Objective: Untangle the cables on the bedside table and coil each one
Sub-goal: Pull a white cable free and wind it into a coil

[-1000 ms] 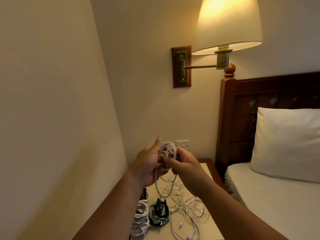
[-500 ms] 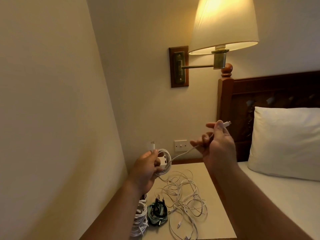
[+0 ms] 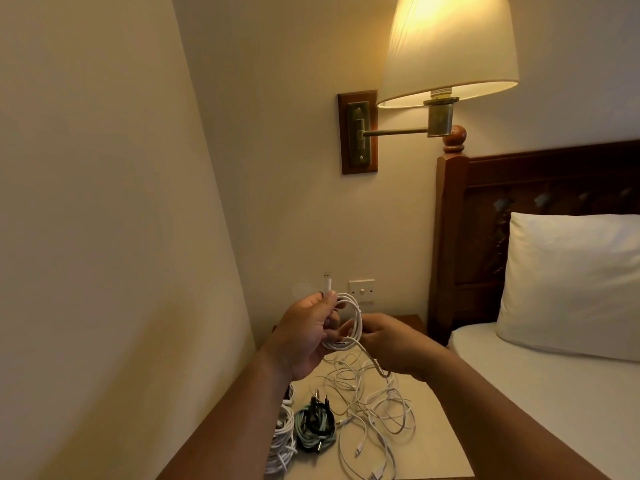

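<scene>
Two hands meet above the pale tabletop [image 3: 429,445], both holding one thin white charging cable [image 3: 356,323]. The left hand [image 3: 304,337] grips its partly wound loops, thumb pressed over them, and a white plug end [image 3: 327,285] stands up past the fingers. The right hand [image 3: 394,344] curls round the free strand just beside the coil. Below lies a loose tangle of white cables [image 3: 377,407]. Near the tabletop's left edge sit a coiled teal-and-black cable bundle [image 3: 315,429] and a coiled white bundle [image 3: 282,441].
</scene>
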